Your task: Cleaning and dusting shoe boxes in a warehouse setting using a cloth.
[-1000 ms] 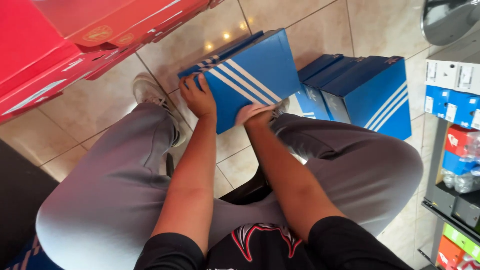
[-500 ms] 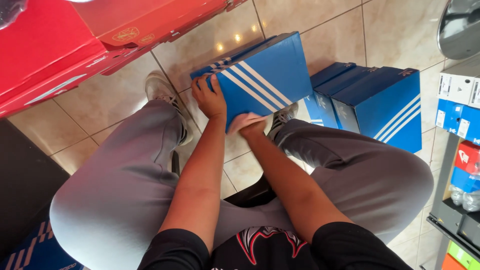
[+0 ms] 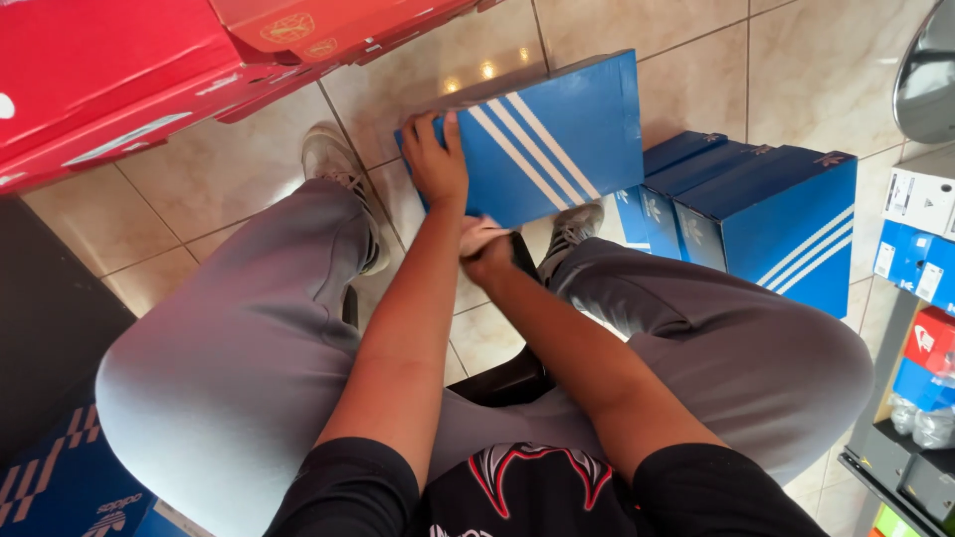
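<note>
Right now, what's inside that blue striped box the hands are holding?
The contents cannot be seen: only the outside of the blue striped box shows. The left hand grips its left edge; the right hand sits at its lower edge, over tiled floor.

Hands: two, a left hand [image 3: 436, 159] and a right hand [image 3: 484, 247], both the seated person's own.
Blue striped box held up: one, the blue shoebox [image 3: 552, 139] with three white stripes.
Blue boxes on the floor at right: two, a nearer blue box [image 3: 786, 224] and a farther blue box [image 3: 676, 174] just beside it.
Red boxes: at least two, a large red box [image 3: 99, 80] and a smaller red box [image 3: 328, 25]; the stack runs out of view, so the full count cannot be told.
Shoes: two, a left sneaker [image 3: 338, 174] and a right sneaker [image 3: 572, 231].
Blue box at lower left: one, a dark blue box [image 3: 60, 487].
</note>
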